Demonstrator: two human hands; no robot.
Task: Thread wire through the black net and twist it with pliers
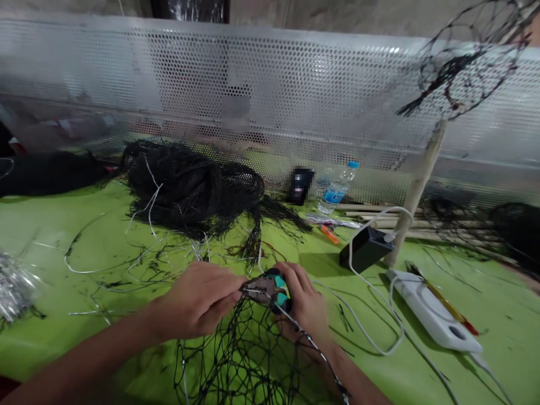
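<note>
My right hand (pixel 301 295) is wrapped round the green-and-black handles of a pair of pliers (pixel 260 289). The jaws point left, towards the fingertips of my left hand (pixel 205 301). Those fingers are pinched together at the tip of the jaws; what they hold there is too small to make out, perhaps a wire end or cord. Below both hands hangs a black knotted net (pixel 244 360). A silvery wire (pixel 314 343) with black cord along it runs from beside the pliers down to the right at the net's edge.
A heap of black netting (pixel 181 188) lies behind my hands, with loose wire around it. To the right are a black box (pixel 366 249), a white power bank (pixel 434 312) with cables, a wooden stick (pixel 422 185) and a water bottle (pixel 337 191). A perforated metal panel (pixel 270 101) closes the back.
</note>
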